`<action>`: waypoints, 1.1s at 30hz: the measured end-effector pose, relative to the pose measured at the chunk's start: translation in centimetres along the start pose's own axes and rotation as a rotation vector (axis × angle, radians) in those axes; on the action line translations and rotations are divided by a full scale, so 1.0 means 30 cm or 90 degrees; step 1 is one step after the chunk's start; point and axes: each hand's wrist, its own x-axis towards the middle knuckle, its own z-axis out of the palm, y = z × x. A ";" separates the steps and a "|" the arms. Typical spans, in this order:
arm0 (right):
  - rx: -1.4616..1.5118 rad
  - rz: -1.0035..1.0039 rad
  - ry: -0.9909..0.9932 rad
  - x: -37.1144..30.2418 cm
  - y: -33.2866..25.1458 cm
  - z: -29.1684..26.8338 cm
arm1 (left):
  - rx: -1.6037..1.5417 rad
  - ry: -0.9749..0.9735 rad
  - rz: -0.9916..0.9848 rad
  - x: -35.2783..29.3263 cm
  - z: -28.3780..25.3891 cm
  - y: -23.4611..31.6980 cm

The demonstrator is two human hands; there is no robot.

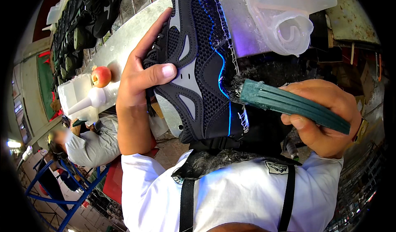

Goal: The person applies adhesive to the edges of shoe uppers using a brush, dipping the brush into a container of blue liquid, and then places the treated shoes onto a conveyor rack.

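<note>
My left hand (142,81) is closed round a black and grey shoe upper (208,73), thumb on its grey side panel and fingers by the laces. The upper stands over the metal tabletop's near edge. A bright blue line runs along its side, beside a ragged edge with loose white stitching. My right hand (326,112) grips a brush (284,103) by its wide, ridged green handle. The dark bristles (236,89) meet the upper's lower edge near the blue line. Part of the upper is cut off by the frame's top.
A cloudy plastic container (284,30) stands at the far right of the table (243,30). To the left are an apple (101,76), a white nozzle bottle (93,98) and a translucent tub (72,89). Several shoes (88,17) hang on a rack. Another person (95,141) sits at lower left.
</note>
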 end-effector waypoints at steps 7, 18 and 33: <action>0.037 -0.003 -0.012 0.021 0.010 -0.025 | -0.024 0.016 -0.027 -0.001 -0.001 -0.010; -0.098 -0.076 -0.238 0.186 -0.055 -0.163 | -0.167 0.047 -0.074 -0.017 0.022 -0.008; -0.073 -0.198 -0.395 0.364 -0.062 -0.276 | -0.569 -0.034 -0.084 -0.048 0.057 0.015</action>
